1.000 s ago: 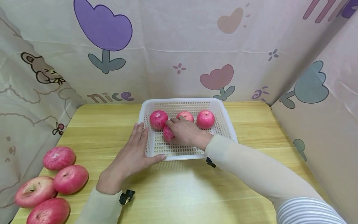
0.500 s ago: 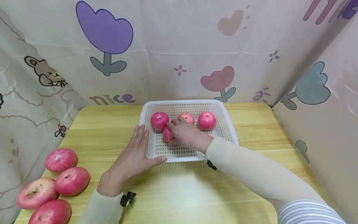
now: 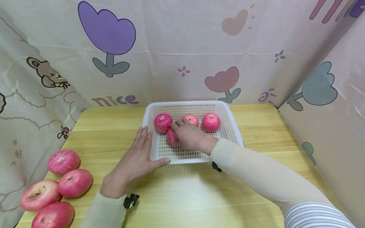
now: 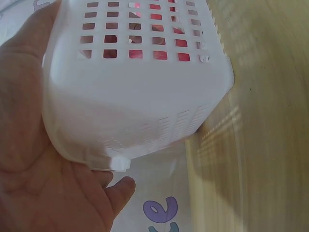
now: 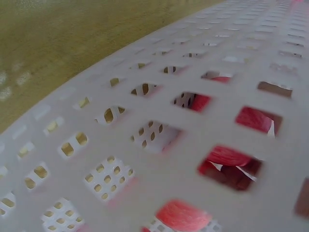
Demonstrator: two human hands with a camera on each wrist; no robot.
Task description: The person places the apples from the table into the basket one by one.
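Observation:
In the head view a white plastic basket with perforated walls stands on the table. My right hand reaches into it and grips a dark pink-red apple, whose right side the hand covers. Behind that lie a striped red apple at the left, a paler apple partly hidden by the fingers, and another pink apple to the right. My left hand rests on the basket's front left corner, fingers straight along the left side and thumb along the front rim. The right wrist view looks through the perforated wall.
Several more apples sit close together at the table's left edge. A printed cloth hangs behind the wooden table and along both sides. A small black device is strapped at the left wrist.
The head view has shifted slightly. Both hands, the basket and the apples keep their places.

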